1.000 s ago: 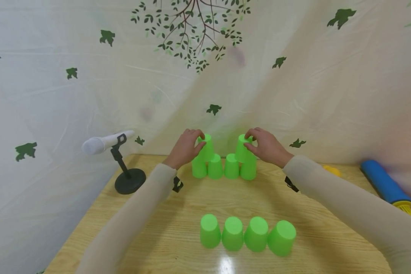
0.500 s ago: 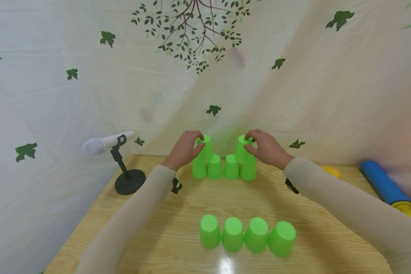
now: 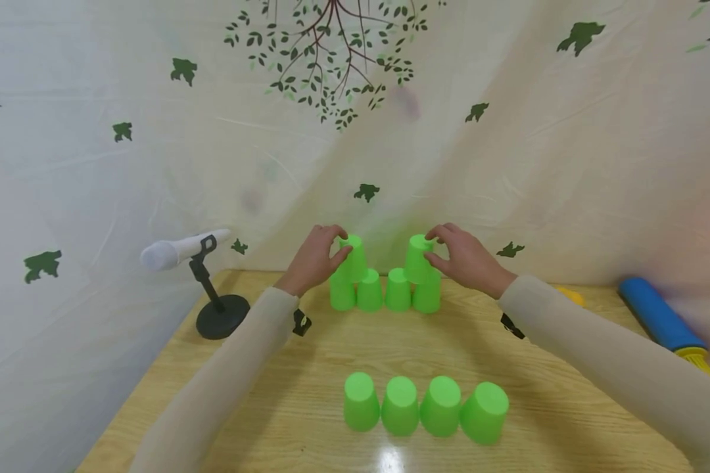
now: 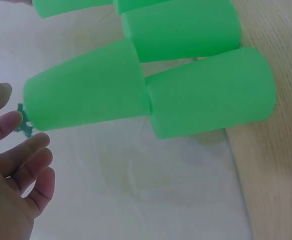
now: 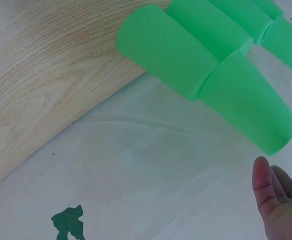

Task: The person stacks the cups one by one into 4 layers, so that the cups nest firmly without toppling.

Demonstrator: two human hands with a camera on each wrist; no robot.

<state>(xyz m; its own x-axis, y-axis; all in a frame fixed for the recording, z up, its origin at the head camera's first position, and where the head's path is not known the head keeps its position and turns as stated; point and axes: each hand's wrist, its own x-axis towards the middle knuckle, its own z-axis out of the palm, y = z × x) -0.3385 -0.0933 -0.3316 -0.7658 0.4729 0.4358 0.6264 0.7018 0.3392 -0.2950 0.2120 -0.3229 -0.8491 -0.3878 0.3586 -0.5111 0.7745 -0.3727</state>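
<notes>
Upside-down green cups stand in a stepped group at the back of the table. Its bottom row includes an outer left cup (image 3: 342,299) and an outer right cup (image 3: 427,300). An upper left cup (image 3: 356,261) and an upper right cup (image 3: 417,261) rest on that row. My left hand (image 3: 315,259) is beside the upper left cup; in the left wrist view its loosely bent fingers (image 4: 23,155) are around the cup's top end, gripping nothing. My right hand (image 3: 469,261) is at the upper right cup, its fingers (image 5: 263,185) apart from the cup's top in the right wrist view.
Several more upside-down green cups (image 3: 400,407) stand in a row nearer the front. A white microphone (image 3: 180,251) on a black stand (image 3: 222,318) is at the left. A blue cylinder (image 3: 659,315) with a yellow end lies at the right. A patterned cloth (image 3: 272,164) hangs behind.
The right hand has drawn slightly right, off the upper right cup, and the left hand has eased slightly left. The cups stay stacked as before; the view has shifted a little.
</notes>
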